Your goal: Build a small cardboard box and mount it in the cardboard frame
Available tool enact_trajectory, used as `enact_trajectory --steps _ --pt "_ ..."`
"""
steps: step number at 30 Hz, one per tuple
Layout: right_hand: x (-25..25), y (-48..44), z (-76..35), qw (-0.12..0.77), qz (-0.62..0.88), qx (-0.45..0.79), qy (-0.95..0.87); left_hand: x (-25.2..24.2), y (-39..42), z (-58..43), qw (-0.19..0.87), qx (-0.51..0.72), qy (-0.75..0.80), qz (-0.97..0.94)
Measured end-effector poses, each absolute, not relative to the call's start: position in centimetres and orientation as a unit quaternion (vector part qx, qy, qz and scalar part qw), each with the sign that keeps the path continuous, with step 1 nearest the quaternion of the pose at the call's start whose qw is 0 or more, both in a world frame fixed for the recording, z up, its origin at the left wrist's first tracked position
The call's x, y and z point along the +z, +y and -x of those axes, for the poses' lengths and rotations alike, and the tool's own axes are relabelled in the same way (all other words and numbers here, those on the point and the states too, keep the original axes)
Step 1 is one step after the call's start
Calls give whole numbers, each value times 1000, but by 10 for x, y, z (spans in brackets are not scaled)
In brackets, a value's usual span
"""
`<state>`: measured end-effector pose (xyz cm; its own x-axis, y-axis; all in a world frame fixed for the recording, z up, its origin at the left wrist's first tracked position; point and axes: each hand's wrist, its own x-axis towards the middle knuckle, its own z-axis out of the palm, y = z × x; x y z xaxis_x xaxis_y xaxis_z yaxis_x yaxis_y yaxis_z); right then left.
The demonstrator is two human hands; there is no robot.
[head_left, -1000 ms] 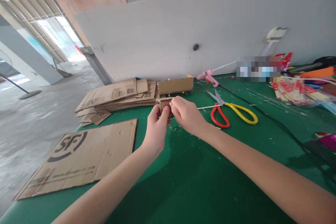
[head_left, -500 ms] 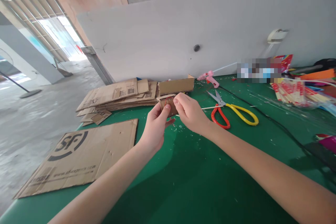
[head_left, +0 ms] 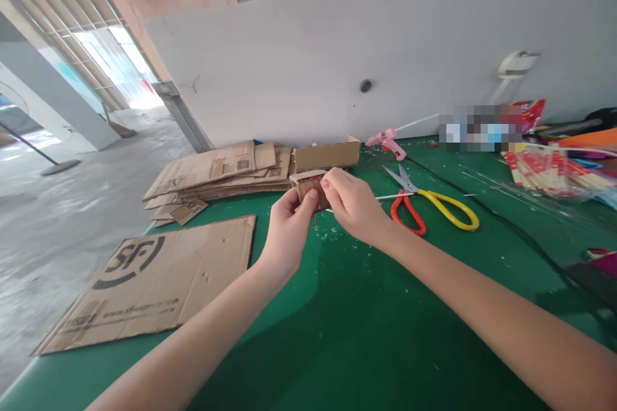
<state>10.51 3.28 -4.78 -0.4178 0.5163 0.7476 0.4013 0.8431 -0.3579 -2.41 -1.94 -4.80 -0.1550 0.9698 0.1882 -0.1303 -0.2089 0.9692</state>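
My left hand (head_left: 290, 225) grips a small brown cardboard piece (head_left: 318, 204) above the table, thumb on its near face and fingers behind. Closed in a pinch, my right hand (head_left: 354, 205) meets the piece's right edge; whatever its fingertips hold is hidden. A thin red strand shows at the top of the piece, and a bit of red hangs below it. Right of my right hand lie scissors (head_left: 434, 199) with one red and one yellow handle, blades apart. A thin pale stick (head_left: 388, 196) reaches from behind my right hand toward them.
On the green table (head_left: 337, 334), a flat cardboard sheet (head_left: 193, 282) lies left, with stacked cardboard (head_left: 207, 170) behind. A pink glue gun (head_left: 390, 142) with a black cord (head_left: 506, 221) rests near the white partition (head_left: 289, 77). Packaged sticks (head_left: 544, 170) sit at right; pale scraps litter the middle.
The view has shifted slightly, so the scene sits a little further right. My fingers have moved a little on the cardboard piece; both hands stay at it.
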Motion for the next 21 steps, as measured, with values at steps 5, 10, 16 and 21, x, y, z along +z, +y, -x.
enact_trajectory --steps 5,10,16,21 --pt "-44 30 -107 424 307 15 -852 -49 -23 22 404 631 429 -504" --pt "-42 28 -107 364 351 -57 -861 -53 -23 19 362 629 457 -514" --pt "-37 29 -109 372 363 -58 -852 -45 -30 16 327 592 479 -559" --pt "-25 44 -117 545 298 219 -752 -31 -45 18 176 545 457 -681"
